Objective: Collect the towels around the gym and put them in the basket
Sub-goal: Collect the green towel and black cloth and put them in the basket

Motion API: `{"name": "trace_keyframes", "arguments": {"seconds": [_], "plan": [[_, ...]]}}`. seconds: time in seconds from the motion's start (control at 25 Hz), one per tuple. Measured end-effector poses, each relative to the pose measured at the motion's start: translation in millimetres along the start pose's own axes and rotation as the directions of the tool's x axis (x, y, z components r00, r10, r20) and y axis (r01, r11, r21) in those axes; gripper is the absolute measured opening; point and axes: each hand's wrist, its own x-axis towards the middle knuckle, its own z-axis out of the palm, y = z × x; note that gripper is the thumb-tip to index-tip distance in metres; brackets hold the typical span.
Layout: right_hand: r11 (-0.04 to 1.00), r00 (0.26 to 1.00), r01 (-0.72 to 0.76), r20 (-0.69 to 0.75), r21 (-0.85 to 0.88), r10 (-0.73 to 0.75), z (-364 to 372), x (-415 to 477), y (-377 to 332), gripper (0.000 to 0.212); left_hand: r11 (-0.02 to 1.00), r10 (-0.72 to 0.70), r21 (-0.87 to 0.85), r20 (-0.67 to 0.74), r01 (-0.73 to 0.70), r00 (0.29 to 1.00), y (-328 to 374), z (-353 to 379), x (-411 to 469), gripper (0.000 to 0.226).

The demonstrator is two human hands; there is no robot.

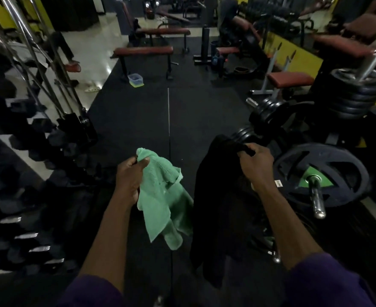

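I've got my left hand [128, 176] fisted round the green towel [165, 202], which hangs mid-frame. My right hand [254, 163] pinches a black towel [216, 207] beside the weight plates [320, 173]. Its lower edge is lost against the dark mat [138, 118].

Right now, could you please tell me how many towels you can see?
2. A green towel hangs from the left hand; a black towel hangs from the right hand. The gym is dim, so others may be hidden.
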Motion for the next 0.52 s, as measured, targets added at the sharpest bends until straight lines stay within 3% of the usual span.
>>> {"name": "trace_keyframes", "arguments": {"seconds": [0.52], "plan": [[0.987,0.981,-0.106,-0.147,0.122,0.123,180.9,268.6,-37.3,0.017,0.994,0.006,0.11,0.082,-0.015,0.997,49.3,64.9,338.7,0.008]]}}
